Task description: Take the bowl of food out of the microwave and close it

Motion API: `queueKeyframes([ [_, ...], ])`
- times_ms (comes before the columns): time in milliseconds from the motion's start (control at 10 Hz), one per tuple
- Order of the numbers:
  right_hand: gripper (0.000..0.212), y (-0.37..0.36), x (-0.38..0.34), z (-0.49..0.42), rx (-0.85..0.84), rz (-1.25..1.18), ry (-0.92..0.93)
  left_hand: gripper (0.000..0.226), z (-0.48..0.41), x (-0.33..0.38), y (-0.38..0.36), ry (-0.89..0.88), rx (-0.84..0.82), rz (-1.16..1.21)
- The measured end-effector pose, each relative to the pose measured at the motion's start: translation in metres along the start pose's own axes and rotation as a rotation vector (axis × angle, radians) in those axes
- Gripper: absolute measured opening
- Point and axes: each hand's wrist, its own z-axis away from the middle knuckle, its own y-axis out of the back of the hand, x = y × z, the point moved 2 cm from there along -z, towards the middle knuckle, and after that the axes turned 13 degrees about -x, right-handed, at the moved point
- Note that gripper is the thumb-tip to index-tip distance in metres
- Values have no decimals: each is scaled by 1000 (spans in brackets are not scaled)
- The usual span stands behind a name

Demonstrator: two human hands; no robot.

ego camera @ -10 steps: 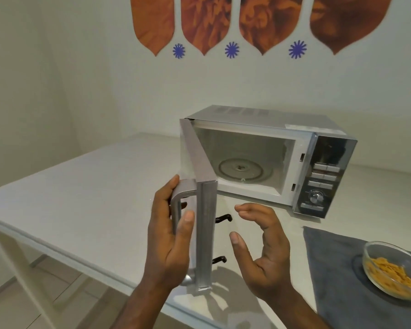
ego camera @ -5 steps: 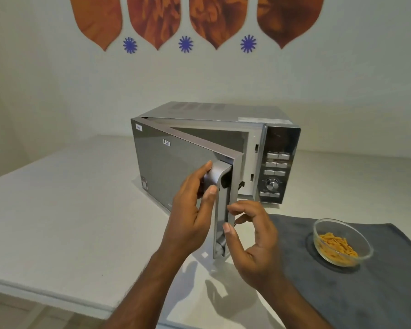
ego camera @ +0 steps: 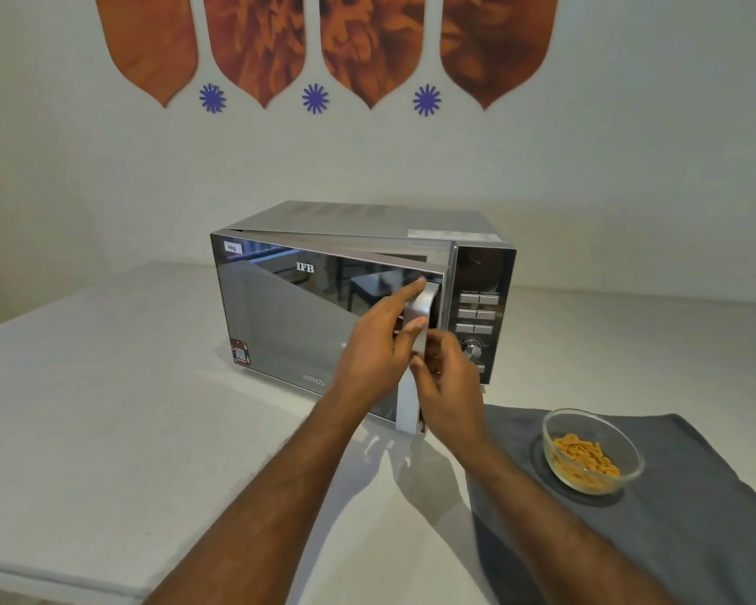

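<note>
Two hands are seen at the handle (ego camera: pixel 419 325) of the microwave (ego camera: pixel 367 294), which stands at the middle of the white surface (ego camera: pixel 105 408). The microwave door (ego camera: pixel 306 316) is almost shut; a narrow gap is left along its top and right edges, and its mirrored front is marked "IFB". The left hand (ego camera: pixel 378 351) is laid against the handle from the left, the fingers stretched flat along it and the thumb pressed on its front, so the handle is touched rather than gripped. The right hand (ego camera: pixel 448 386) is curled loosely just to the right of the handle's lower half, its fingertips at the door edge; whether anything is pinched cannot be told. The control panel (ego camera: pixel 481 316), with buttons and a dial, is found to the right of the door. Further right and nearer, a grey cloth (ego camera: pixel 695 539) is spread on the surface, and the glass bowl of food (ego camera: pixel 592 451) is set on it, upright, well apart from the microwave and from both hands. Orange pieces are held in the bowl.
</note>
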Motion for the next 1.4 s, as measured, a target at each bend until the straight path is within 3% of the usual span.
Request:
queueKeyframes([
  [500,37,27,52,-68,-27,-9,-120,43,-94,-22,-24,97,12,-264],
  [900,36,31,77,-90,-51,-16,-131,38,-127,-51,-28,89,-50,-244],
  [1000,37,29,78,-90,-43,-26,-136,43,-123,-50,-31,90,-24,-241],
  [1200,32,32,76,-88,-77,15,-141,86,-90,-61,-44,181,-132,-204],
  [1300,34,37,69,-92,-197,77,-211,78,-69,-76,-37,281,-139,-285],
  [1400,44,47,70,-90,-302,197,-255,44,-57,-97,-3,285,-180,-475],
])
